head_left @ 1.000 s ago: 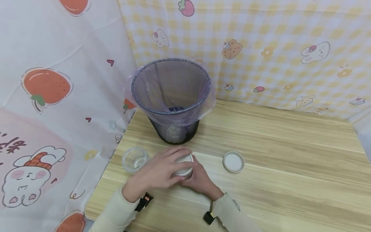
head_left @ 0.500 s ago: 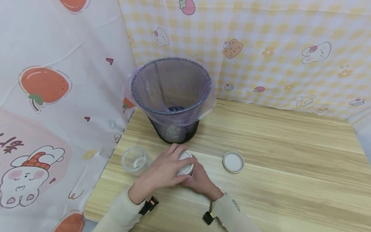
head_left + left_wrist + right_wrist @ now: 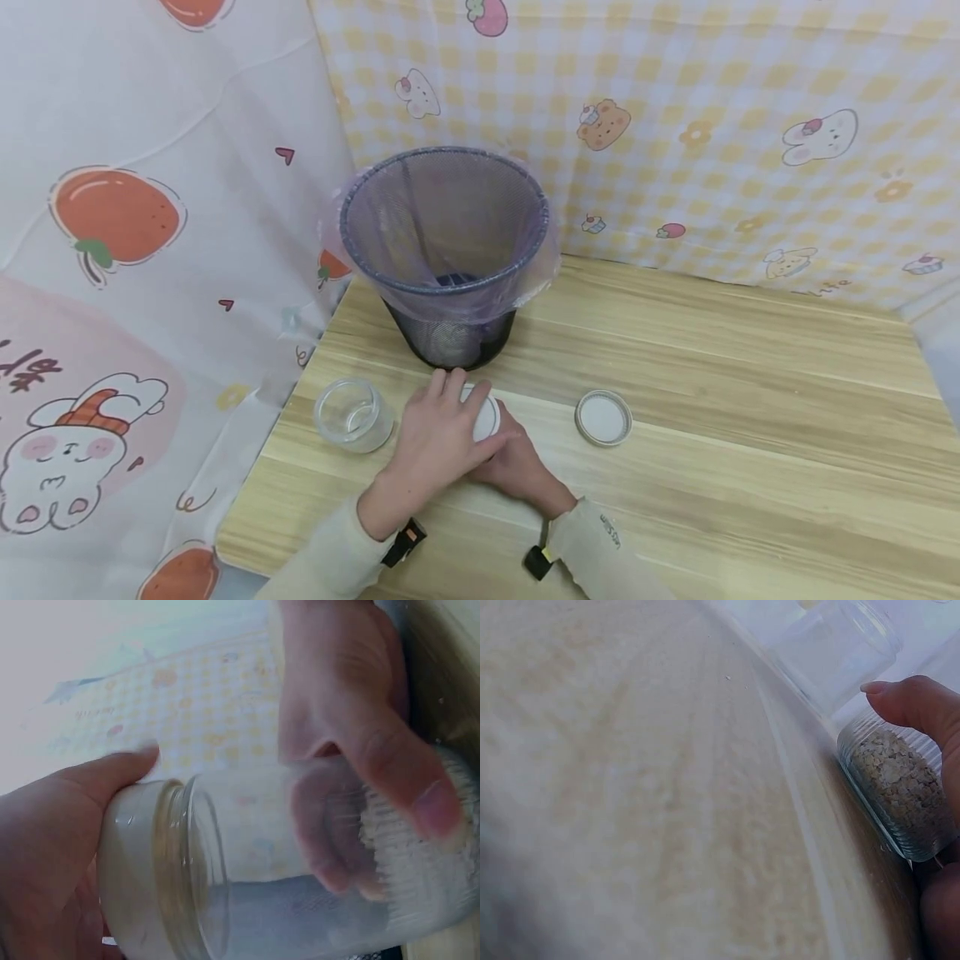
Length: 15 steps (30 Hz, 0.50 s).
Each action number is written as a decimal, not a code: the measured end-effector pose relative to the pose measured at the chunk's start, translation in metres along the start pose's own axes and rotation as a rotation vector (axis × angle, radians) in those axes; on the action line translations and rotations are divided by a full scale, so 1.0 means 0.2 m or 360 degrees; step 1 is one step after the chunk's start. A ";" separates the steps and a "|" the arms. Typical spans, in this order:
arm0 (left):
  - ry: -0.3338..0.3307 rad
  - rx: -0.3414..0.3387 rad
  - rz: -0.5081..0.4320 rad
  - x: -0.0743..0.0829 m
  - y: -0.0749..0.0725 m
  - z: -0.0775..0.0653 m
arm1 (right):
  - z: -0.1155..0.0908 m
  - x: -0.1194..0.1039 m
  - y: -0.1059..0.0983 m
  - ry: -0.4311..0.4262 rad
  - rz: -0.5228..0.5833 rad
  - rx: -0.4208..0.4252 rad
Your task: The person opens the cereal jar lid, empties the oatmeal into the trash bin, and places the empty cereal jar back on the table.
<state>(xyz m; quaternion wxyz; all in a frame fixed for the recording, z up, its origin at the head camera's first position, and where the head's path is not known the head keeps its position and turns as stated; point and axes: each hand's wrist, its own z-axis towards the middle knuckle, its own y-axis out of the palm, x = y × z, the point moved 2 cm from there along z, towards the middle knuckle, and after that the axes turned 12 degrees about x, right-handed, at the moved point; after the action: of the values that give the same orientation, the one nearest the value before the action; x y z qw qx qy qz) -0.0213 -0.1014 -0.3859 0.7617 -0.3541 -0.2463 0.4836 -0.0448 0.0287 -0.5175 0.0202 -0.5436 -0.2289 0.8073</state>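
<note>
A ribbed clear glass jar (image 3: 900, 776) stands on the table with coarse pale grains in its lower part. My right hand (image 3: 521, 467) grips the jar low down, thumb on one side and fingers on the other. On top of the jar is a white lid (image 3: 486, 418), and my left hand (image 3: 435, 437) holds it from above, fingers spread over its far side. The left thumb lies along the lid's near side in the left wrist view. A second clear jar (image 3: 354, 415), without a lid, stands left of the left hand.
Right of the hands lies a loose round lid (image 3: 603, 417), its white inside facing up. Behind the hands stands a black mesh wastebasket (image 3: 480, 350) with a thin purple liner over its rim. Patterned cloths (image 3: 675, 150) hang along the table's back and left.
My left hand has turned on the lid, its fingers swinging clockwise and its wrist moving right. The right hand and the jar have stayed in place.
</note>
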 end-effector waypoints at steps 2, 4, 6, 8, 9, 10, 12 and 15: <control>0.0021 -0.0029 0.0024 -0.02 0.00 -0.01 | 0.00 0.01 0.00 0.0007 -0.0013 -0.0002; 0.0077 -0.0104 -0.0022 -0.04 -0.02 -0.01 | 0.00 0.01 0.00 -0.0007 -0.0021 0.0000; 0.0156 -0.0211 -0.0113 -0.07 -0.05 0.00 | 0.00 0.01 0.00 -0.0020 -0.0042 0.0007; 0.0224 -0.0334 -0.0218 -0.08 -0.08 0.01 | 0.00 0.01 -0.01 -0.0026 -0.0045 0.0007; 0.0256 -0.0384 -0.0263 -0.09 -0.09 0.02 | -0.01 0.01 -0.01 -0.0013 -0.0042 0.0004; 0.0281 -0.0429 -0.0304 -0.09 -0.10 0.02 | -0.01 0.01 -0.01 0.0001 -0.0040 -0.0002; 0.0311 -0.0514 -0.0368 -0.09 -0.13 0.02 | -0.01 0.01 -0.01 0.0052 -0.0032 -0.0023; 0.0348 -0.0598 -0.0405 -0.09 -0.15 0.02 | -0.01 0.01 0.00 0.0080 0.0002 -0.0028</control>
<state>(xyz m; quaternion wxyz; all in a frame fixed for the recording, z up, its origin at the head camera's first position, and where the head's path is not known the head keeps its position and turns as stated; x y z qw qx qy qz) -0.0149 -0.1253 -0.3597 0.7594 -0.5058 -0.2905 0.2882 -0.0437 0.0306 -0.5199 0.0207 -0.5641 -0.2351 0.7912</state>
